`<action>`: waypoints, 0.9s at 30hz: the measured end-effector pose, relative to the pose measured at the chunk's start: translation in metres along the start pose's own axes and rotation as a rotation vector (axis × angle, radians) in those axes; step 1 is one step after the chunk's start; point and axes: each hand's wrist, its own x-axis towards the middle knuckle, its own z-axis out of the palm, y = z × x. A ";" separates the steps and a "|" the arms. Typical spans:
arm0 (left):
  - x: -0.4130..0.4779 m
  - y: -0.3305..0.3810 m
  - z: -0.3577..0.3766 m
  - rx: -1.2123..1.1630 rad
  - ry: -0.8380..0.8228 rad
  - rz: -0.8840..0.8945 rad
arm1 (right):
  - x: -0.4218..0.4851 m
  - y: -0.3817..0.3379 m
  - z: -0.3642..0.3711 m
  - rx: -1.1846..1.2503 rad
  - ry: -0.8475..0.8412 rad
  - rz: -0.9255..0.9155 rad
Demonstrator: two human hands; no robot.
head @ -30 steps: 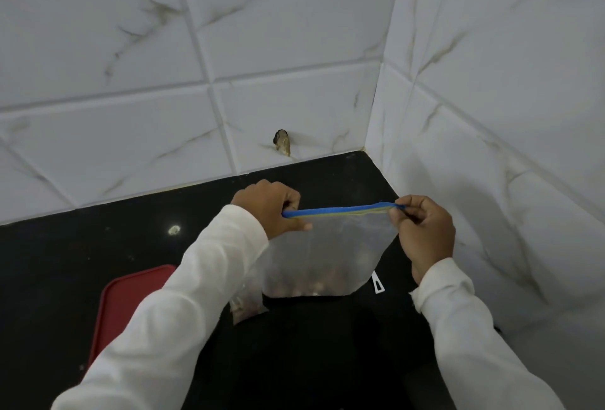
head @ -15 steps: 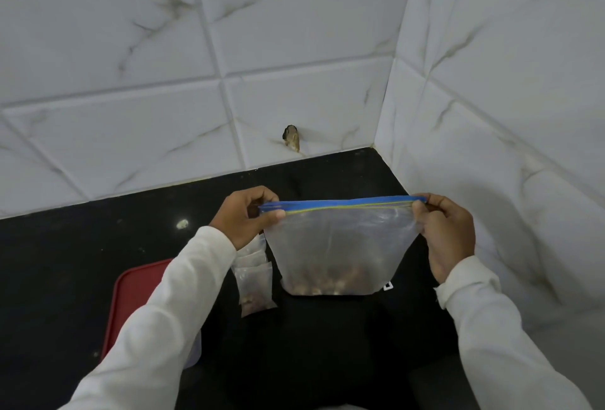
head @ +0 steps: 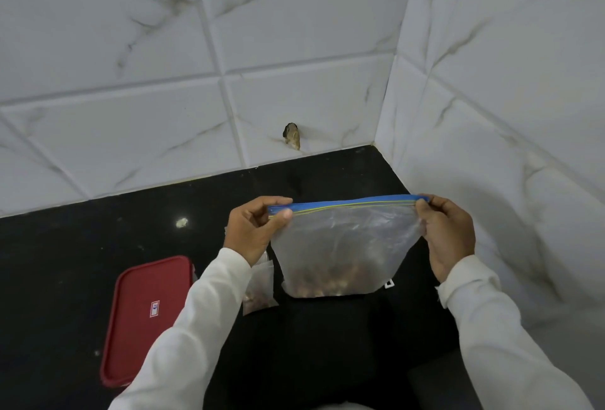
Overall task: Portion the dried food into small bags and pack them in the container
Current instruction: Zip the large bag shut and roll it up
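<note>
A large clear zip bag (head: 347,246) with a blue and yellow zip strip stands upright over the black counter, brown dried food heaped at its bottom. My left hand (head: 253,229) pinches the left end of the zip strip. My right hand (head: 447,232) pinches the right end, so the strip is stretched straight between them. A small clear bag (head: 260,291) with some dried food lies on the counter under my left wrist, partly hidden by my sleeve. A container with a red lid (head: 147,318) sits at the lower left.
The black counter (head: 82,262) ends in a corner of white marble-look tiled walls (head: 294,49) behind and to the right. A small brown chip or stub (head: 292,136) shows in the back wall. A small white tag (head: 388,284) lies beside the big bag.
The big bag's zip strip has been pulled wider and straighter between my hands. The view has shifted so the red-lidded container and the small bag show more.
</note>
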 end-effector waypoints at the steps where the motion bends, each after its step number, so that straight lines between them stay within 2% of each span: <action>1: -0.001 0.000 -0.003 -0.009 -0.039 0.000 | 0.001 0.001 0.000 0.004 0.002 0.004; 3: -0.001 0.000 -0.009 0.003 -0.076 0.011 | 0.003 0.002 0.000 0.007 0.001 0.018; 12: -0.004 0.009 -0.007 0.000 0.069 0.047 | 0.013 0.011 -0.006 -0.069 -0.005 -0.002; 20: -0.005 0.009 -0.011 0.095 0.055 0.231 | 0.015 0.010 -0.008 -0.101 -0.010 -0.016; 24: -0.004 0.010 -0.015 0.111 0.016 0.175 | 0.014 0.008 -0.009 -0.137 -0.024 -0.030; 27: -0.004 0.006 -0.014 0.138 0.052 0.101 | 0.013 0.008 -0.009 -0.162 -0.047 -0.062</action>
